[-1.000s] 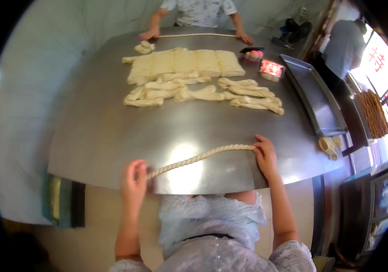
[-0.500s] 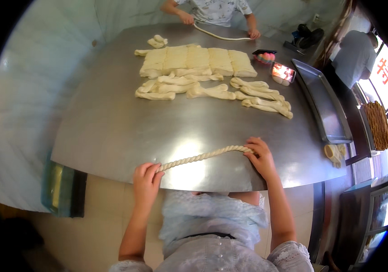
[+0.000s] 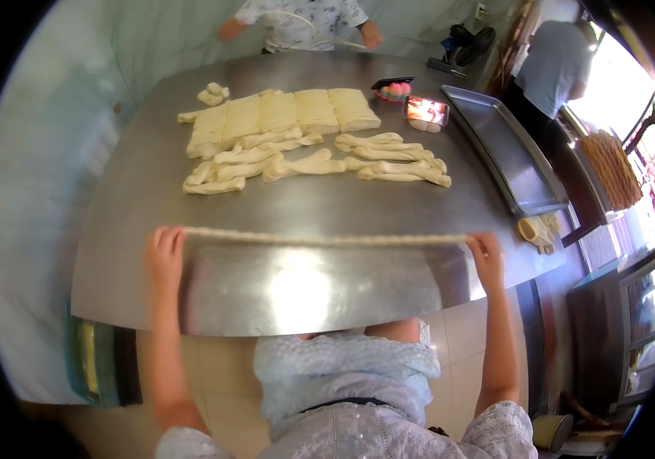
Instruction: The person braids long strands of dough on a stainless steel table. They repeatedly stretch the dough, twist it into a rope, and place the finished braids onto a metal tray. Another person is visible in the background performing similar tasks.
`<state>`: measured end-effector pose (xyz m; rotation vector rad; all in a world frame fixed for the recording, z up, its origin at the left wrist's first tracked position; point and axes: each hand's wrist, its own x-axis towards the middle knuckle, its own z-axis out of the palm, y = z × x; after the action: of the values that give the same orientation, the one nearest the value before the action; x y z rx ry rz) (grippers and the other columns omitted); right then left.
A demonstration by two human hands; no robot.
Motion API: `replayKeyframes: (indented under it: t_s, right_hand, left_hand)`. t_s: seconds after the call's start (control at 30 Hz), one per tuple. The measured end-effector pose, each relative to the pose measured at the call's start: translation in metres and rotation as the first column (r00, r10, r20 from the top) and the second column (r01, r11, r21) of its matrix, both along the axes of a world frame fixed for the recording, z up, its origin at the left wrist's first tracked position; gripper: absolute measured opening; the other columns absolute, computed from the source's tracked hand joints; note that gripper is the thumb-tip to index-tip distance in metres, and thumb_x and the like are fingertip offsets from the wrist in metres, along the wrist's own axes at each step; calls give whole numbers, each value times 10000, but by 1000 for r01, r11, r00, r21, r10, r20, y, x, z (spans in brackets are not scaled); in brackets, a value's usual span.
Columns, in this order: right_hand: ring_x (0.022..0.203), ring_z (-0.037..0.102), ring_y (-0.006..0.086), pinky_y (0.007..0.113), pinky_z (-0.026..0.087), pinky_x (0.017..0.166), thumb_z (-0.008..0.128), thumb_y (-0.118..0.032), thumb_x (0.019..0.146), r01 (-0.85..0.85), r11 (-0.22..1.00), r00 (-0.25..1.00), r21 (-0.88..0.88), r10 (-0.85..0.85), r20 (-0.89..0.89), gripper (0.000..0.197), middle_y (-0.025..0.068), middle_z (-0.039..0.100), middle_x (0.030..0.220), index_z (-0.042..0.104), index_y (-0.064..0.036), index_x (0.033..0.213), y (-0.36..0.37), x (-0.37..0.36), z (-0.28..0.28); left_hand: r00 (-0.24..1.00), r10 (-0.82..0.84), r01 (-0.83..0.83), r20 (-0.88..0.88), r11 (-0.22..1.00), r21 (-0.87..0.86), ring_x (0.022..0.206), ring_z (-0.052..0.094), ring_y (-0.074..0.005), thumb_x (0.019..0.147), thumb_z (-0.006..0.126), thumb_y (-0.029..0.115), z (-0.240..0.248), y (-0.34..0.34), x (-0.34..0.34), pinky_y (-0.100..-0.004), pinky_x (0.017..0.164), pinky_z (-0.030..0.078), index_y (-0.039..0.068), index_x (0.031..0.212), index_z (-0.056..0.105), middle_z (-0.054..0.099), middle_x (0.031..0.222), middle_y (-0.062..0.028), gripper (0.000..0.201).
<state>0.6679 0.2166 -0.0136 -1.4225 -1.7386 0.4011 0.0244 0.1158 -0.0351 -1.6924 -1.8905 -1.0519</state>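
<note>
Pinching a twisted dough rope (image 3: 327,242) by both ends, with left hand (image 3: 165,249) at centre left and right hand (image 3: 488,258) at centre right. Stretched nearly straight across mid-frame. Likely light, soft, tearable; best held gently by the ends.

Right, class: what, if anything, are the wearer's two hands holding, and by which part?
A dough rope, by its ends: left hand at one, right hand at the other.

pale top (image 3: 358,440) | lacy sleeves (image 3: 502,430) | light-blue lower garment (image 3: 343,372) | dark waistband (image 3: 349,402)
</note>
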Motion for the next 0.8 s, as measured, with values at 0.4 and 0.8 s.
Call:
replayKeyframes:
  t_s: [0.4,0.8]
  right_hand:
    - [1440,361,421,651,257,1151,515,-371,1010,256,954,710,158,-297,639,637,270,391,1540,429,82,1448,-28,-90,-76]
    - [1264,580,345,397,492,1031,579,-118,954,54,985,805,165,-141,577,372,170,651,1304,575,-5,1308,-16,-54,-75]
  left_hand:
    - [863,-24,277,504,858,-433,1165,576,-389,973,564,171,9,86,144,-500,972,443,21,1275,612,645,1234,-214,340]
    - [861,-497,350,-112,736,-580,1278,566,-396,986,598,184,-11,-67,180,-521,1080,445,-35,1331,511,553,1409,-252,419]
